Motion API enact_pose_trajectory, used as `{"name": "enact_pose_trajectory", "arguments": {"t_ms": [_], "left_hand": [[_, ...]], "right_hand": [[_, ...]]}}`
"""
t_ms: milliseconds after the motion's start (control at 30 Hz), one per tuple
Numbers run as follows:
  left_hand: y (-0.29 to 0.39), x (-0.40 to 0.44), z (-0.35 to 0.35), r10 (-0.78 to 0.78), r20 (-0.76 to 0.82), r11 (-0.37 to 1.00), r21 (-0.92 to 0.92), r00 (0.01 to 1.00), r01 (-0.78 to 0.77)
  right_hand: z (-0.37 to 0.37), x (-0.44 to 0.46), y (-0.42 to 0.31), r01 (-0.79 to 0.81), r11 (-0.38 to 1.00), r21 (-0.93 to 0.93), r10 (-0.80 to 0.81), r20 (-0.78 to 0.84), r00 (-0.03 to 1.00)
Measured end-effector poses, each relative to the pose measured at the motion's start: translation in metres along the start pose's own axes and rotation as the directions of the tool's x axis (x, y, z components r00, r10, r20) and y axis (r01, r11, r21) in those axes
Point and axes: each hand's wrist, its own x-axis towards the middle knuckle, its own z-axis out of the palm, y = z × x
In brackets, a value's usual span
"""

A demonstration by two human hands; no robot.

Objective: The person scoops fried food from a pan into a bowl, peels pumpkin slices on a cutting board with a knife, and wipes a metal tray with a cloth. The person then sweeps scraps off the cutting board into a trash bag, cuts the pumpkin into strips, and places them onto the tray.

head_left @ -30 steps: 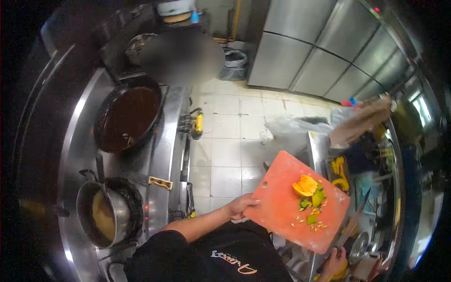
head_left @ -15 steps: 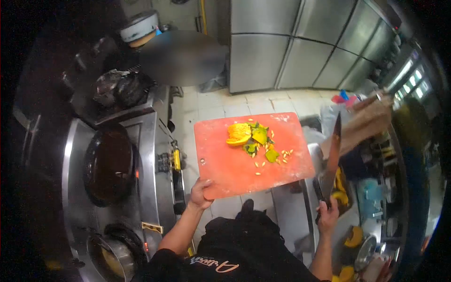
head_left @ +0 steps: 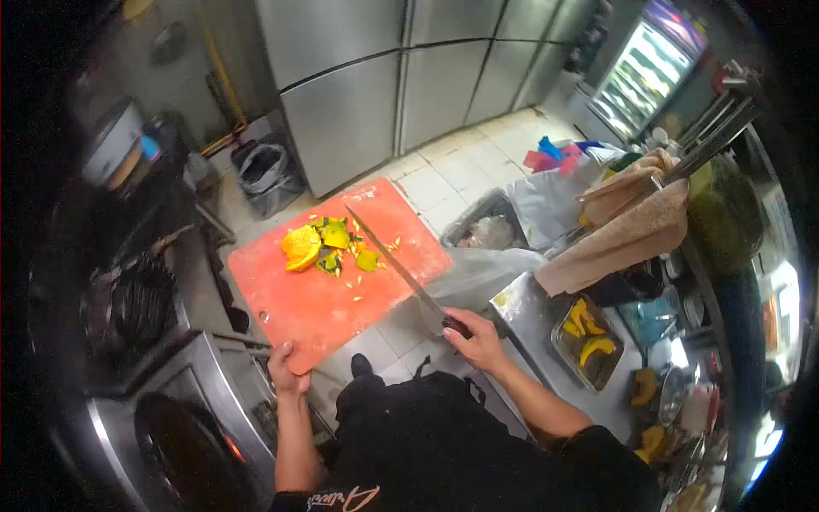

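Note:
An orange-red cutting board (head_left: pixel 290 324) is held up in front of my body, its near left corner gripped by my left hand (head_left: pixel 290 369). Pumpkin scraps (head_left: pixel 301 247), green peel pieces (head_left: pixel 336 234) and scattered seeds lie on its far half. My right hand (head_left: pixel 478 340) is closed round the dark handle of a large knife (head_left: pixel 397 267). The blade points away and to the left, over the board's right part; whether it touches the board I cannot tell.
A metal tray (head_left: pixel 589 343) of pumpkin slices stands on the steel counter (head_left: pixel 546 358) at right. A brown towel (head_left: pixel 618 235) hangs beyond it. A lined bin (head_left: pixel 267 177) is on the floor ahead, and a dark pan (head_left: pixel 192 452) sits on the stove at lower left.
The view has turned right. The board has swung left away from the counter, and the knife has moved from beside the counter to over the board.

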Motion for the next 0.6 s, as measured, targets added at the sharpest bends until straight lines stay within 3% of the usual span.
{"name": "enact_pose_trajectory", "arguments": {"t_ms": [100, 233, 300, 333, 433, 500, 567, 600], "left_hand": [[0.016, 0.03, -0.018, -0.147, 0.098, 0.987, 0.082, 0.984, 0.139], [0.036, 0.038, 0.028, -0.157, 0.156, 0.977, 0.166, 0.975, 0.131], [0.033, 0.061, 0.056, -0.177, 0.243, 0.969, 0.215, 0.954, 0.126], [0.025, 0.071, 0.07, -0.202, 0.285, 0.96, 0.246, 0.937, 0.132], [-0.048, 0.143, 0.112, -0.317, 0.343, 0.902, 0.397, 0.884, 0.169], [-0.085, 0.184, 0.162, -0.398, 0.33, 0.824, 0.538, 0.856, 0.176], [-0.111, 0.195, 0.202, -0.438, 0.247, 0.735, 0.652, 0.864, 0.186], [-0.123, 0.202, 0.212, -0.405, 0.331, 0.723, 0.687, 0.852, 0.077]], "right_hand": [[0.03, -0.021, 0.0, -0.04, 0.998, -0.04, 0.038, -0.039, 0.999], [0.043, -0.071, -0.015, -0.086, 0.996, -0.011, 0.084, -0.099, 0.991], [0.057, -0.092, -0.017, -0.094, 0.996, -0.006, 0.09, -0.211, 0.973], [0.065, -0.098, -0.011, -0.085, 0.995, -0.055, 0.068, -0.256, 0.964], [0.054, -0.073, -0.002, -0.233, 0.972, -0.028, 0.215, -0.293, 0.932], [0.045, -0.038, 0.011, -0.274, 0.962, 0.018, 0.263, -0.345, 0.901], [0.043, -0.009, 0.04, -0.21, 0.978, 0.003, 0.192, -0.41, 0.892], [0.042, 0.003, 0.048, -0.229, 0.973, 0.032, 0.22, -0.428, 0.877]]}}
